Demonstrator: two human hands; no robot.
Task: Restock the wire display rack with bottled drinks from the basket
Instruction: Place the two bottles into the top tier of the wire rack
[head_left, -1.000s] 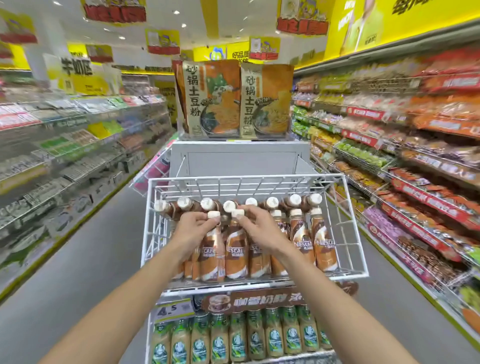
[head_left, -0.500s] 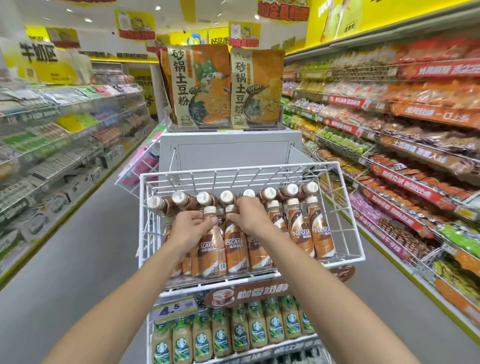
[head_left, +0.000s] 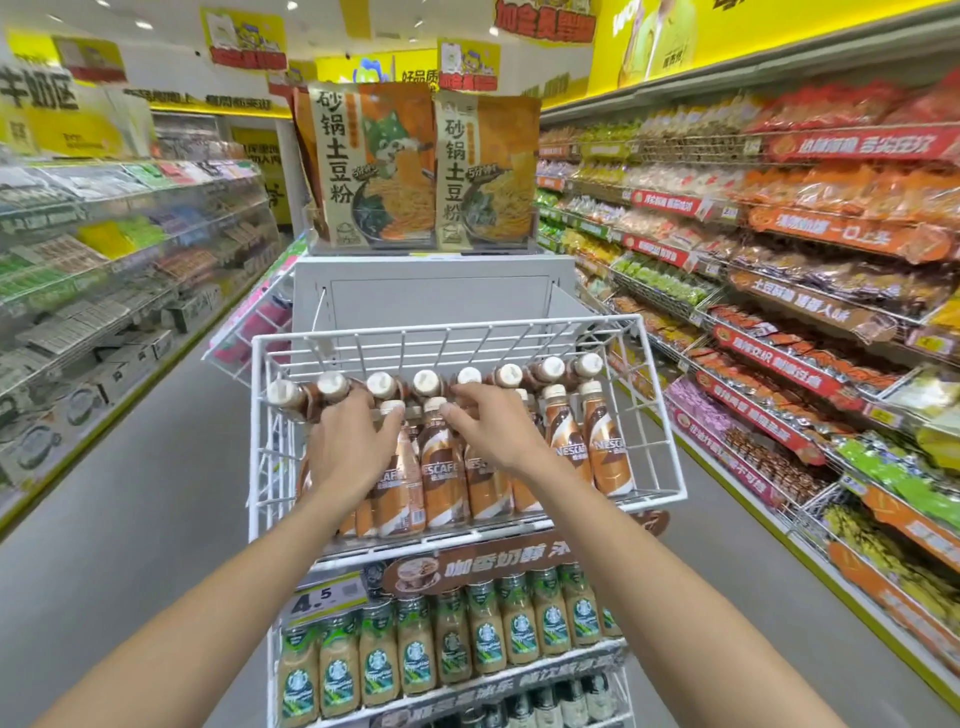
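Observation:
The white wire display rack (head_left: 660, 415) stands right in front of me. Its top tier holds several brown Nescafe bottles (head_left: 605, 452) upright in front, with a row of bottles lying on their sides (head_left: 550, 370) behind. My left hand (head_left: 350, 449) is curled over the neck of a Nescafe bottle (head_left: 402, 483) left of centre, thumb at its white cap. My right hand (head_left: 488, 434) lies on the bottle tops beside it, fingers apart, thumb against the cap of the middle bottle (head_left: 441, 467). The supply basket is out of sight.
A lower tier carries several green-labelled Starbucks bottles (head_left: 488, 639) behind a yellow 4.5 price tag (head_left: 327, 597). Two noodle packs (head_left: 415, 166) stand on a grey unit (head_left: 436, 291) behind the rack. Stocked shelves line the aisle on the left (head_left: 104, 270) and right (head_left: 805, 291).
The view has tilted down a little and drawn closer. Both hands stay on the middle bottles; the right hand's fingers have flattened and spread across the caps.

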